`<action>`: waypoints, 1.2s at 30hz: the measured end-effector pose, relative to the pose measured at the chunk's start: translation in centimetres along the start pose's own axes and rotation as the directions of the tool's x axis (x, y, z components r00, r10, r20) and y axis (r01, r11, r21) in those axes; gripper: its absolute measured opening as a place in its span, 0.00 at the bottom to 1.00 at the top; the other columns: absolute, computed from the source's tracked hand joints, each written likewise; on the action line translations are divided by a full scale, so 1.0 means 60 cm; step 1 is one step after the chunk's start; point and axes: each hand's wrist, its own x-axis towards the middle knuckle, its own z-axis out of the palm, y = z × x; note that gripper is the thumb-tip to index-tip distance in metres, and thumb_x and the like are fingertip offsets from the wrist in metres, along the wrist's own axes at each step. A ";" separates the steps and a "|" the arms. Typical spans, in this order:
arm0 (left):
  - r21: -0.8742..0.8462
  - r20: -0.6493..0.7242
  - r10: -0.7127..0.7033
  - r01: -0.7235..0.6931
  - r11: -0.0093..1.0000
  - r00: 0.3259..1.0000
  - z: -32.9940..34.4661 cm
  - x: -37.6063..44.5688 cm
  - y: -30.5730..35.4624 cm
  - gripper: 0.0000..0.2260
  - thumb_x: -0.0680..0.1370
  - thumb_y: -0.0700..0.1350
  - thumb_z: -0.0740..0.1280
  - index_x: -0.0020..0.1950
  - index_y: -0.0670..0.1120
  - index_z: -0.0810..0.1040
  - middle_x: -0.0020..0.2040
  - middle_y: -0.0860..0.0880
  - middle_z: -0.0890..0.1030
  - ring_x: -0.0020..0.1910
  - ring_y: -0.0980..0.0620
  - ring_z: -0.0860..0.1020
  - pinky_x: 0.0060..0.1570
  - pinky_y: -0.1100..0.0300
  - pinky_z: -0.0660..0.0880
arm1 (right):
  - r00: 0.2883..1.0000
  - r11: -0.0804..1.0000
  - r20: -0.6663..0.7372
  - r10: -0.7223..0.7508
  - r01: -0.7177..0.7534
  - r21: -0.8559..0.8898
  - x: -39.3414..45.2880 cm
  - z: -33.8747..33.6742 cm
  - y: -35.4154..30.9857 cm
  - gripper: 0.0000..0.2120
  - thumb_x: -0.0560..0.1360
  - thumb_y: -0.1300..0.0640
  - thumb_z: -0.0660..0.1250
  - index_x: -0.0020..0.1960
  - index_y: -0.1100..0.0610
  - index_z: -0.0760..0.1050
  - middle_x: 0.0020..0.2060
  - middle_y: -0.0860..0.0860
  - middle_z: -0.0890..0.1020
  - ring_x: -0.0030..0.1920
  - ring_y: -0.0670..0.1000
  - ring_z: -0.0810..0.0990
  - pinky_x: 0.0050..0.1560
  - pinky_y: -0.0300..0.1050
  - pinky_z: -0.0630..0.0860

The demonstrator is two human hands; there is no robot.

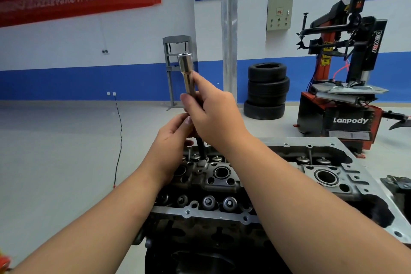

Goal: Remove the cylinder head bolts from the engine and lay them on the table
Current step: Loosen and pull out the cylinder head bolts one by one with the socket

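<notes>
Head view: both hands, right hand (213, 115) above left hand (175, 140), are gripping the socket extension (188, 80); lifting it straight should be freeing the cylinder head (222, 176) bolt.

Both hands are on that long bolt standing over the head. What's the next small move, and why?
Probably lift the bolt straight up until its lower end clears the cylinder head. The right hand holds the shank high and the left hand pinches it lower, but the dark lower shank seems to reach down among the valve springs.
</notes>
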 end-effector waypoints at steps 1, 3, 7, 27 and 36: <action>-0.002 0.005 -0.003 0.003 1.000 1.000 0.000 0.000 0.000 0.13 0.81 0.57 0.63 0.59 0.54 0.84 0.49 0.49 0.87 0.49 0.48 0.84 0.58 0.38 0.76 | 1.000 1.000 0.021 0.021 -0.022 0.013 -0.001 0.000 -0.001 0.21 0.83 0.55 0.62 0.75 0.53 0.67 0.34 0.52 0.79 0.36 0.55 0.77 0.41 0.51 0.76; 0.010 -0.010 0.029 -0.029 1.000 1.000 -0.001 0.000 0.001 0.11 0.80 0.57 0.66 0.56 0.54 0.85 0.48 0.49 0.87 0.48 0.48 0.83 0.56 0.36 0.77 | 0.999 1.000 0.040 0.013 -0.014 0.011 -0.003 0.001 -0.003 0.23 0.83 0.54 0.61 0.77 0.52 0.63 0.37 0.53 0.81 0.39 0.56 0.78 0.44 0.53 0.77; -0.002 -0.038 0.096 -0.096 0.995 0.995 -0.001 0.002 -0.003 0.07 0.79 0.48 0.71 0.54 0.46 0.82 0.42 0.52 0.86 0.40 0.58 0.82 0.41 0.64 0.78 | 0.996 0.996 -0.042 -0.084 0.083 -0.022 -0.005 0.002 -0.004 0.16 0.79 0.55 0.69 0.65 0.57 0.75 0.41 0.47 0.79 0.42 0.51 0.77 0.46 0.45 0.74; 0.019 0.031 0.083 -0.083 0.996 0.996 0.000 0.001 0.002 0.08 0.81 0.53 0.66 0.54 0.59 0.86 0.47 0.53 0.86 0.47 0.53 0.82 0.51 0.54 0.79 | 0.997 0.999 0.077 0.026 -0.022 -0.041 -0.005 0.004 -0.006 0.28 0.83 0.52 0.62 0.80 0.51 0.57 0.41 0.55 0.84 0.40 0.56 0.79 0.47 0.55 0.77; 0.000 0.006 0.041 -0.041 0.999 0.999 0.002 0.001 -0.001 0.12 0.80 0.53 0.66 0.59 0.50 0.84 0.48 0.52 0.86 0.48 0.52 0.81 0.56 0.43 0.77 | 0.998 1.000 -0.056 -0.028 0.027 -0.007 -0.003 0.003 -0.003 0.18 0.81 0.57 0.65 0.70 0.57 0.73 0.37 0.52 0.82 0.38 0.57 0.77 0.44 0.56 0.76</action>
